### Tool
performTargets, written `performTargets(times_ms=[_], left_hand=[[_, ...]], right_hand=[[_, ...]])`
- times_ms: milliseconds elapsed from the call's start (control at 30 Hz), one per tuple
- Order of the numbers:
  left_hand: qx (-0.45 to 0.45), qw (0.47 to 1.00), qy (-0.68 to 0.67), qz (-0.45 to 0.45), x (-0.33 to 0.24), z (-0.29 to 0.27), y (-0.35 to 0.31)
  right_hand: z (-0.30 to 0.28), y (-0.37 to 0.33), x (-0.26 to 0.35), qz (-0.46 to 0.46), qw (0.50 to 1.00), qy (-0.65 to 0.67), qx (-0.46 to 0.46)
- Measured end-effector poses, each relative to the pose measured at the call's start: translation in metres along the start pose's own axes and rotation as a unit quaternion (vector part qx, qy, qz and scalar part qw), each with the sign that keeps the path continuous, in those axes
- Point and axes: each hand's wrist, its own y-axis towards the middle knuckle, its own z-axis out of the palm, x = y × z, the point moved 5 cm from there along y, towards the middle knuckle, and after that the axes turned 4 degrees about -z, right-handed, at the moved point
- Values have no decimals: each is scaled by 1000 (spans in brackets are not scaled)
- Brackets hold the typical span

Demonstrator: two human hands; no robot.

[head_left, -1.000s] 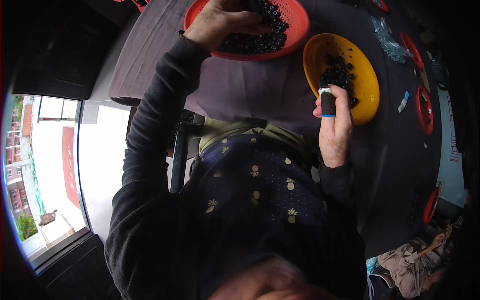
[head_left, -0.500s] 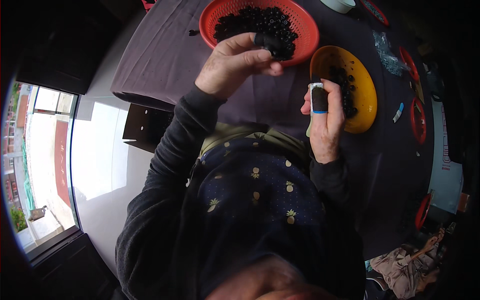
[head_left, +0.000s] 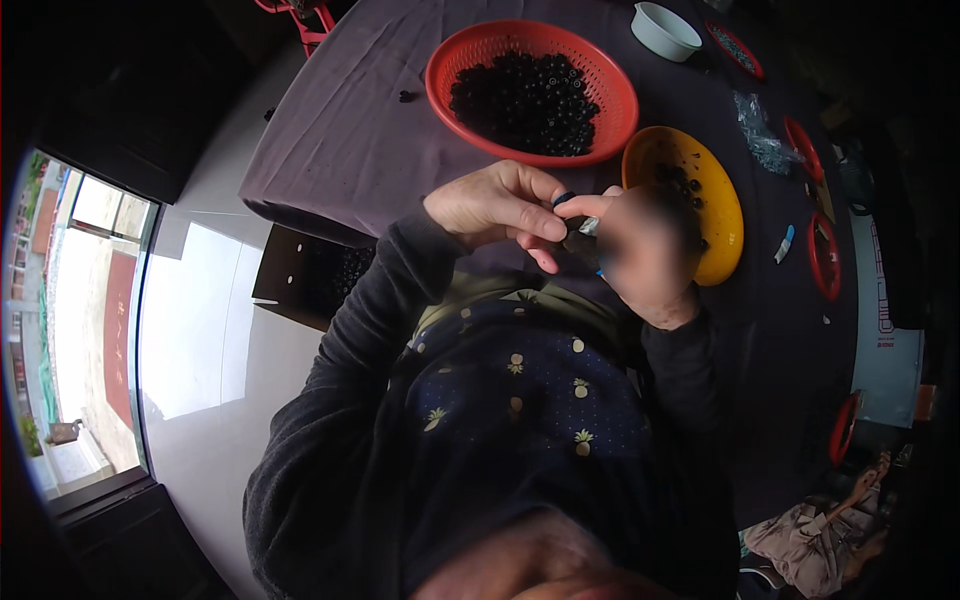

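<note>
My left hand (head_left: 503, 208) is closed in a pinch at the middle, near the table's front edge, its index finger in a dark cover. A small dark piece seems to sit at its fingertips, but I cannot make out what it is. My right hand (head_left: 650, 255) meets it there, curled and mostly blurred, with a bit of white wrapping showing; what it grips is hidden. Beyond the left hand stands a red perforated basket (head_left: 455, 125) heaped with small round black pieces (head_left: 525, 105). A yellow plate (head_left: 728, 225) with fewer black pieces lies behind the right hand.
A white bowl (head_left: 665, 32), a clear plastic bag (head_left: 765, 135) and several red trays (head_left: 822, 255) lie along the right of the dark-clothed table. A small blue-and-white item (head_left: 785, 245) lies near them. On the floor at left, an open box (head_left: 295, 270) holds dark pieces.
My left hand has come back from over the red basket toward me. My right hand has moved left from the yellow plate, and the two hands now meet.
</note>
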Motion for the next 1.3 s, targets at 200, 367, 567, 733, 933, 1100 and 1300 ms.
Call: performTargets(times_ms=[200,367,567,733,933,1100,1300], left_hand=[[-7,998,-60,8,12,5,8],[-64,990,-113,51,14,23,12],[-99,982,-114,115,12,19,9],[-110,982,-91,127,8,27,11],[-74,975,-78,193,7,25,14],[-108,969,-84,205,4,29,13],[-163,963,9,215,5,25,8]], right_hand=[[-1,-11,-4,22,998,5,-62],[2,-22,-4,-11,978,-119,-172],[1,-23,-3,-23,965,-168,-200],[-4,-21,0,-2,980,53,-191],[-23,-20,-3,67,977,-88,-182],[-20,-18,-2,122,976,-90,-160],[-19,-13,7,114,956,-229,-142]])
